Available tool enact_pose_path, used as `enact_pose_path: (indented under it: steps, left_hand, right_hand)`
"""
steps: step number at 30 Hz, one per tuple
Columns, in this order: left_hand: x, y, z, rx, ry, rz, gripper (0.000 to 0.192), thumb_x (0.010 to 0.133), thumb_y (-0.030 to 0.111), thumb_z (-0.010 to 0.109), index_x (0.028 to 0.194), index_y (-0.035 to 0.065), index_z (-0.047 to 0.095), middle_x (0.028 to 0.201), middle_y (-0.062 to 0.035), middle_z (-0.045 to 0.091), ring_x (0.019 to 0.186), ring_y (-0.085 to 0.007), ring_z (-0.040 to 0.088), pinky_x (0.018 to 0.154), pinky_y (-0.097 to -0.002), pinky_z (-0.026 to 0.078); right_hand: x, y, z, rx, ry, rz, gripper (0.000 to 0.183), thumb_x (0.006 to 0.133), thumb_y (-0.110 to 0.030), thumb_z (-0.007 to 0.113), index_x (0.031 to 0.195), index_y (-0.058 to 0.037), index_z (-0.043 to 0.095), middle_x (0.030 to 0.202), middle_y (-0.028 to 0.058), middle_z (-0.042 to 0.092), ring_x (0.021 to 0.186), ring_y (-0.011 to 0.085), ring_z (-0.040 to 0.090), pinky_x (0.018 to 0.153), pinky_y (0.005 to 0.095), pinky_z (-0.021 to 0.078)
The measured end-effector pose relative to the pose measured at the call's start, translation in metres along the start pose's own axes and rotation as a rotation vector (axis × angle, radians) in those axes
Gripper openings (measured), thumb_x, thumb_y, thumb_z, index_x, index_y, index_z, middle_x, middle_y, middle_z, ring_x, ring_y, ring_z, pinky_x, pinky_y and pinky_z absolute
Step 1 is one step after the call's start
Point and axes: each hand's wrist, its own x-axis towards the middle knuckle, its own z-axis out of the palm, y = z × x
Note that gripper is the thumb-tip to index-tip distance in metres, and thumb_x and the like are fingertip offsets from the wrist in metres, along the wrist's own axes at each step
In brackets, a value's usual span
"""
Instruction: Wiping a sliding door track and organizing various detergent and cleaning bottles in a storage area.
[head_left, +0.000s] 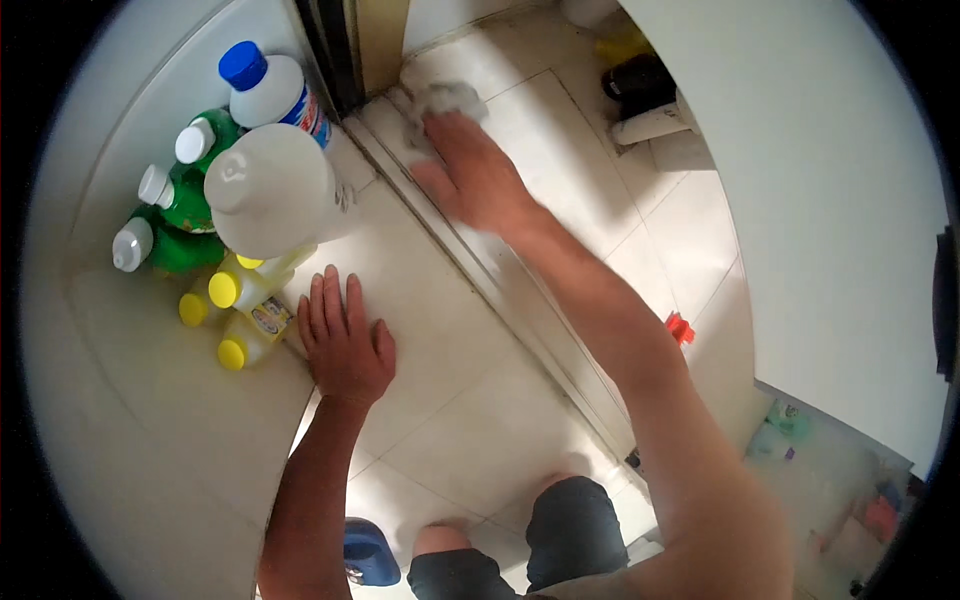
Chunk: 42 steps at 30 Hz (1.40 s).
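Observation:
My right hand (476, 176), slightly blurred, presses a crumpled grey cloth (450, 101) against the light floor just beyond a raised threshold (480, 262). My left hand (345, 337) lies with its palm down and fingers spread on the pale tiles (427, 367), holding nothing. Beside its fingertips is a group of bottles: small ones with yellow caps (234, 352), a large translucent white jug (270, 191), green bottles with white caps (191, 199) and a white bottle with a blue cap (270, 90).
A dark door frame post (330, 52) stands at the threshold's far end. White panels curve along the left (150, 420) and right (832, 187). Beyond the threshold are a pale pipe (649, 126), a black object (637, 84) and a small red item (680, 328). A blue plastic object (371, 551) is near my knees.

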Motion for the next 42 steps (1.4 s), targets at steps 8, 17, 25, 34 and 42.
enact_pose_path:
  steps: [8,17,25,34,42]
  left_hand:
    - [0.009,0.008,0.003,-0.031,0.045,0.032,0.067,0.106,0.029,0.052,0.163,-0.0029,0.036,0.17,-0.032,0.034,0.157,-0.0527,0.033,0.127,-0.0688,0.025]
    - [0.001,-0.001,-0.005,-0.018,0.016,-0.001,0.068,0.105,0.029,0.053,0.163,-0.003,0.038,0.17,-0.0319,0.035,0.156,-0.0523,0.034,0.128,-0.0682,0.025]
    - [0.005,0.005,0.005,-0.027,0.078,0.035,0.067,0.105,0.029,0.052,0.162,-0.0031,0.039,0.17,-0.0316,0.035,0.156,-0.052,0.034,0.128,-0.0677,0.025]
    - [0.003,0.002,-0.003,-0.009,0.019,-0.003,0.066,0.107,0.03,0.05,0.163,-0.0021,0.038,0.171,-0.0299,0.033,0.158,-0.0505,0.032,0.128,-0.0672,0.024]
    - [-0.001,0.005,0.006,-0.013,0.083,0.021,0.066,0.104,0.029,0.053,0.162,-0.0018,0.041,0.17,-0.0294,0.037,0.156,-0.0504,0.036,0.128,-0.0661,0.026]
  right_hand:
    - [0.025,0.02,-0.013,-0.072,0.005,-0.039,0.074,0.105,-0.051,0.063,0.151,0.0067,0.054,0.155,0.0299,0.056,0.152,0.0465,0.045,0.129,0.0507,0.0352]
    - [-0.082,0.0,-0.029,-0.005,-0.029,0.013,0.066,0.105,-0.039,0.067,0.153,0.0043,0.055,0.155,0.0295,0.057,0.15,0.0461,0.049,0.128,0.0505,0.0368]
    - [0.022,0.017,-0.008,-0.032,0.03,-0.087,0.055,0.107,-0.03,0.062,0.149,0.0045,0.057,0.152,0.0269,0.06,0.148,0.0455,0.049,0.128,0.0507,0.0358]
    - [-0.123,0.0,-0.039,-0.02,0.045,-0.037,0.053,0.102,-0.02,0.07,0.147,0.0049,0.06,0.148,0.0267,0.062,0.143,0.0443,0.056,0.125,0.0508,0.0421]
    - [-0.035,0.001,-0.012,-0.022,0.12,-0.082,0.047,0.103,-0.017,0.068,0.144,0.0055,0.06,0.144,0.0267,0.065,0.141,0.0452,0.056,0.125,0.0491,0.0415]
